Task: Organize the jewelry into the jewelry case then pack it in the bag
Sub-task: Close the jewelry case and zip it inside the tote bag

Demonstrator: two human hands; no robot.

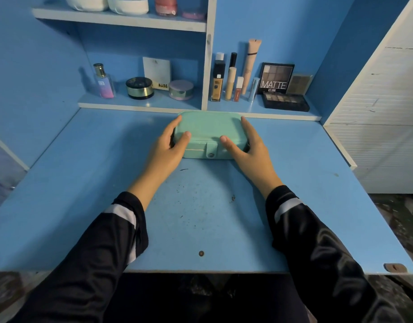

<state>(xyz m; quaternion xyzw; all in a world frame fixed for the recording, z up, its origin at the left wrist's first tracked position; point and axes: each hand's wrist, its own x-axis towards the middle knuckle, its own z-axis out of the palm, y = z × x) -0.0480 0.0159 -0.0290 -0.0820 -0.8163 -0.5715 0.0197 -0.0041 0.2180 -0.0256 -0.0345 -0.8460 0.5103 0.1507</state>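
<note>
A mint-green jewelry case point(209, 128) lies closed on the blue desk point(201, 206), near the back edge, its snap tab facing me. My left hand point(171, 145) grips its left end, thumb on the lid and fingers wrapped round the side. My right hand point(246, 145) grips the right end the same way. No loose jewelry and no bag are in view.
Behind the case a low shelf point(140, 104) holds a perfume bottle point(104, 81), round compacts, makeup tubes point(231, 83) and eyeshadow palettes point(286, 101). An upper shelf carries white tubs. A white slatted panel point(382, 136) stands at the right.
</note>
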